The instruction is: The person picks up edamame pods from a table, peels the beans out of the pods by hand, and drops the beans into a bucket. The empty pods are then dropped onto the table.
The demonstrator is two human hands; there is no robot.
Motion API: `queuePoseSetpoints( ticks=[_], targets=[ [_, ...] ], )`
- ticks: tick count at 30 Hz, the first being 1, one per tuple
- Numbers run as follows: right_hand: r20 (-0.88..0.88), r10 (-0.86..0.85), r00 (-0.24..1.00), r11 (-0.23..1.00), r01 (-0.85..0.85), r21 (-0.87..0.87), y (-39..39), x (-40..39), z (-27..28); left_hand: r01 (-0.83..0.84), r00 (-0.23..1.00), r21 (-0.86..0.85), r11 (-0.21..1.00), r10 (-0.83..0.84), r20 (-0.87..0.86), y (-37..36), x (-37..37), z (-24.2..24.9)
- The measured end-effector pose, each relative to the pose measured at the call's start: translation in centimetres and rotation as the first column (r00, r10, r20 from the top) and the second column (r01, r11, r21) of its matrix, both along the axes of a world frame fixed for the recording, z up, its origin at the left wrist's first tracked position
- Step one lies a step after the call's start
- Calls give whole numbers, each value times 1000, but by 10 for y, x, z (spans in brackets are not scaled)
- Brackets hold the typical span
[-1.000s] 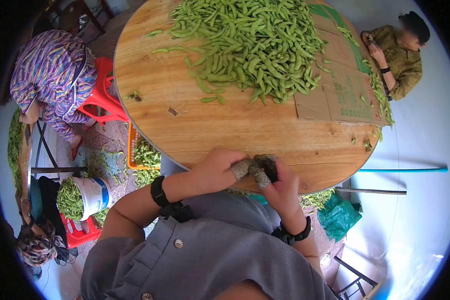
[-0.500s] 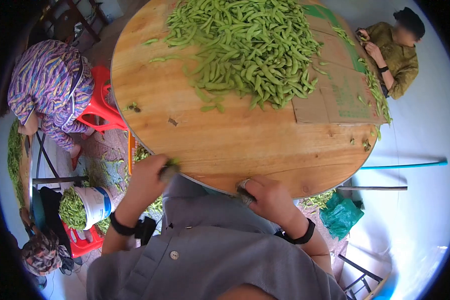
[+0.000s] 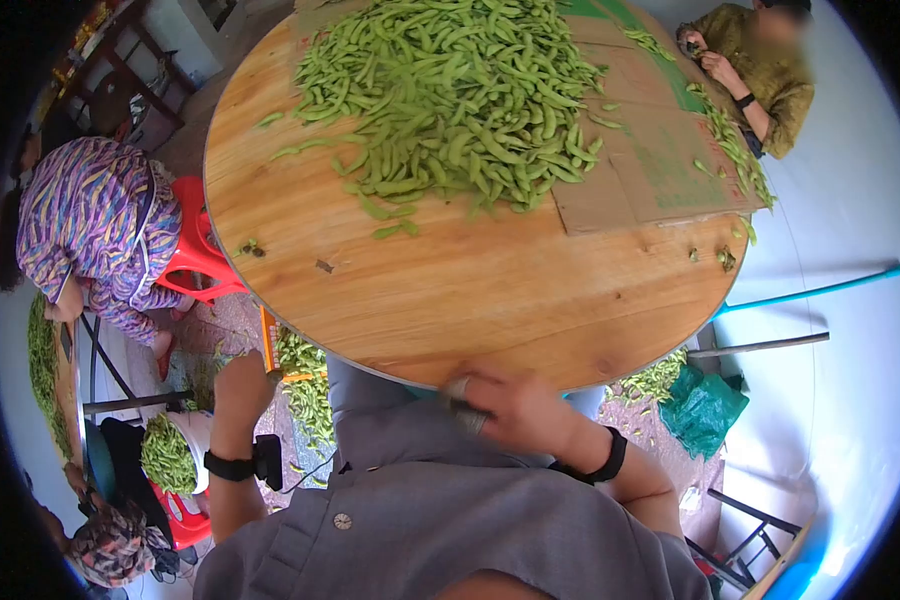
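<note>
A large heap of green pods [image 3: 460, 100] lies on the round wooden table [image 3: 420, 290]. My left hand [image 3: 244, 388] is off the table's left front edge, above an orange crate of pods [image 3: 305, 385]; its fingers are curled and what they hold, if anything, is hidden. At the front edge of the table is my right hand [image 3: 500, 402], with fingers bent and wrapped in something greyish. It is blurred by motion, and I cannot make out anything held in it.
Flattened cardboard [image 3: 650, 170] with scattered pods covers the table's right part. One person [image 3: 760, 75] handles something at the far right; another [image 3: 100, 215] sits at left on a red stool [image 3: 195, 250]. A bucket of pods [image 3: 170, 455] and a green bag [image 3: 700, 410] stand low.
My left hand has moved left and down, away from the table edge to above the crate. My right hand has shifted slightly left. The whole view has tilted a little.
</note>
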State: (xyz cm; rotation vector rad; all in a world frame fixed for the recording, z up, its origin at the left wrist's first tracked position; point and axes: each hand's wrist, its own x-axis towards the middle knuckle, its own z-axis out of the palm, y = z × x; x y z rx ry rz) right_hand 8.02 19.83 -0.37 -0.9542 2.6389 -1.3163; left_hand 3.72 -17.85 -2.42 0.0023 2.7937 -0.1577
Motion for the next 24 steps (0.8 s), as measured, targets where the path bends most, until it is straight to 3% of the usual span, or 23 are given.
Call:
queuePoseSetpoints(
  ticks=[1, 2, 3, 4, 6, 8, 10, 12, 13, 14, 15, 17, 18, 19, 21, 22, 23, 24],
  targets=[
    [-3, -10, 1000, 1000, 10, 1, 4, -3, 3, 39, 999, -43, 998, -38, 28, 7, -3, 16],
    [0, -233, 972, 957, 230, 178, 9, -8, 8, 123, 992, -23, 992, -124, -6, 21, -6, 36],
    [-38, -441, 897, 837, 426, 345, 16, -14, 13, 198, 980, 71, 978, -198, -20, 39, -11, 55],
    [-47, -445, 894, 833, 432, 345, 22, -22, 11, 270, 963, 164, 949, -267, -41, 59, -15, 72],
    [-272, -503, 820, 754, 571, 325, 34, -42, 1, 498, 861, 565, 657, -451, -234, 104, -23, 97],
    [-407, -430, 806, 760, 566, 319, 39, -54, 1, 448, 774, 851, 272, -594, -218, 145, -34, 114],
    [-532, -339, 776, 768, 555, 320, 37, -64, 9, 350, 631, 929, 121, -763, -138, 186, -40, 135],
    [-636, -262, 726, 828, 508, 239, 30, -69, 22, 400, 437, 915, -50, -867, -239, 229, -42, 153],
    [-642, -248, 726, 831, 500, 245, 19, -70, 32, 306, 420, 929, -206, -847, -326, 251, -36, 157],
    [-77, -290, 954, 939, 299, 166, 4, -70, 44, 205, 409, 911, -357, -814, -411, 274, -28, 160],
    [506, -134, 852, 985, 170, -25, -3, -71, 51, 109, 415, 885, -453, -788, -454, 295, -16, 162],
    [491, -135, 861, 986, 164, -16, 1, -76, 50, -157, 415, 769, -619, -748, -518, 334, 12, 164],
    [481, -141, 865, 985, 170, -17, 1, -76, 49, -374, 333, 760, -531, -842, -424, 347, 23, 164],
    [473, -147, 869, 984, 177, -20, 2, -77, 48, -372, 334, 760, -532, -841, -425, 351, 28, 170],
    [470, -154, 869, 982, 189, -26, -1, -73, 43, -613, 206, 728, -308, -951, -228, 353, 38, 182],
    [468, -154, 870, 981, 190, -30, -3, -72, 41, -516, 279, 737, -436, -899, -337, 357, 42, 182],
    [463, -153, 873, 981, 191, -36, -5, -71, 39, -515, 286, 737, -438, -898, -334, 359, 43, 183],
    [456, -155, 876, 980, 196, -42, -7, -71, 38, -366, 301, 766, -528, -846, -439, 361, 43, 186]
  ],
)
